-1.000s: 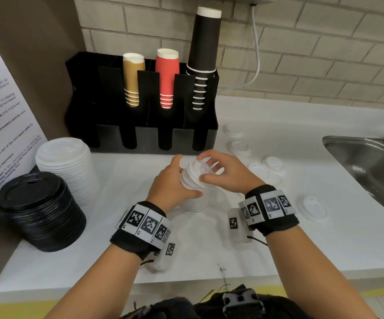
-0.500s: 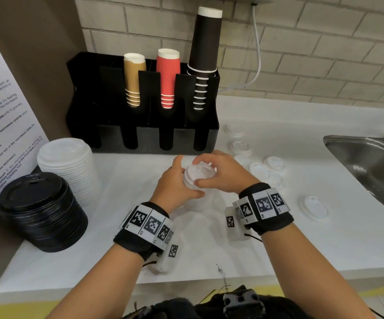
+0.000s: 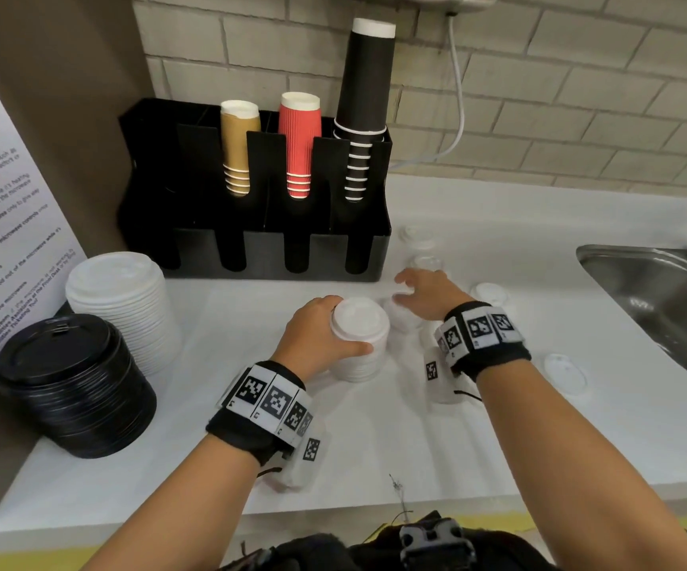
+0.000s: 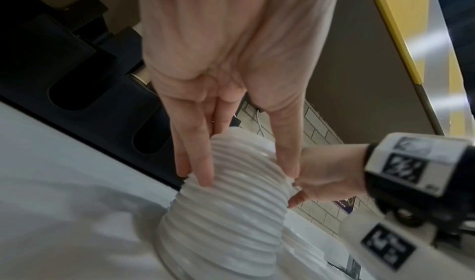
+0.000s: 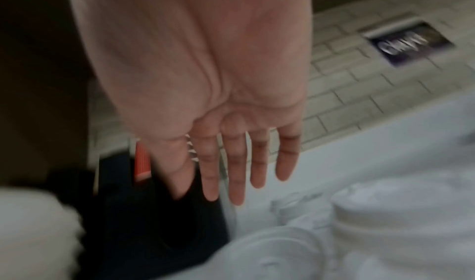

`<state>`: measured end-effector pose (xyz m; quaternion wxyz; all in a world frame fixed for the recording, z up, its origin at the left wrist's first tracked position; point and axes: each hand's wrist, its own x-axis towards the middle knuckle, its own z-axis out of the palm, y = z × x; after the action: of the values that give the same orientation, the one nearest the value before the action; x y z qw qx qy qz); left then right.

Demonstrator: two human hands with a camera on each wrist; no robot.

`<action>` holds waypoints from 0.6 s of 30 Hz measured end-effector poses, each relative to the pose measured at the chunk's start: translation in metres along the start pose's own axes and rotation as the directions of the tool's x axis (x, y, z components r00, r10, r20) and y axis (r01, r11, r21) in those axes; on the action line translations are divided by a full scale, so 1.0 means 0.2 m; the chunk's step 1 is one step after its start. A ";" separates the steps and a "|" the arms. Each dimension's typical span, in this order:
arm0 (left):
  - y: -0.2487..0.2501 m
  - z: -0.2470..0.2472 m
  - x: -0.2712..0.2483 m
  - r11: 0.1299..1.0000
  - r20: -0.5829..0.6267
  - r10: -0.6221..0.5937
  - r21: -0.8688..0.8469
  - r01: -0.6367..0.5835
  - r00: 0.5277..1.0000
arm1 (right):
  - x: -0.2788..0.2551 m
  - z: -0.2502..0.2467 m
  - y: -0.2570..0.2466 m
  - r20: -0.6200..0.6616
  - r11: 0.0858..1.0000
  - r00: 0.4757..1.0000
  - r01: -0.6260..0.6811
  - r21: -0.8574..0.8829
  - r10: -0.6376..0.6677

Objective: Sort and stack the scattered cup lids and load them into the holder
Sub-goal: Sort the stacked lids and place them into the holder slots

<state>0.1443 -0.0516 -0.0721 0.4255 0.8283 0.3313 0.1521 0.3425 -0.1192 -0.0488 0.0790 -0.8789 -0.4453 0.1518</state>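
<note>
My left hand curls its grip round a small stack of white lids standing on the white table, thumb on the side nearest me and fingers on the far side. From the left wrist view, my fingers press against the stack's ribbed side, where thin plastic rims lie layered one on another. The top lid is domed, smooth and round.

My right hand reaches forward just to the right of that stack, palm down, fingers straight and slightly spread, holding nothing. Its wrist view is blurred but shows the open palm above pale lids on the table.

Loose white lids lie flat and scattered beyond and to the right of my right hand. Directly beyond my left grip stands the black cup holder, its slotted compartments carrying tan, red and black paper cups. Far left of my grip sit a wide stack of white lids and a stack of glossy black lids.
</note>
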 end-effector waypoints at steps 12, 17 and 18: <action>0.00 0.00 0.02 1.000 0.021 -0.008 0.017 0.007 1.000 | 0.08 -0.04 0.04 0.088 0.999 0.996 0.013 0.051 -0.018; 0.02 0.01 0.05 0.999 0.048 -0.008 0.041 0.006 0.999 | -0.10 -0.13 0.00 -0.233 0.673 0.965 0.253 0.695 -0.122; 0.03 0.01 0.06 0.999 0.050 -0.011 0.033 0.009 0.999 | -0.13 -0.12 -0.01 -0.234 0.652 0.963 0.265 0.710 -0.137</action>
<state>0.1566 -0.0466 -0.0695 0.4210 0.8370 0.3271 0.1236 0.3344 -0.1400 -0.0204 0.4772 -0.7268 -0.4334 0.2372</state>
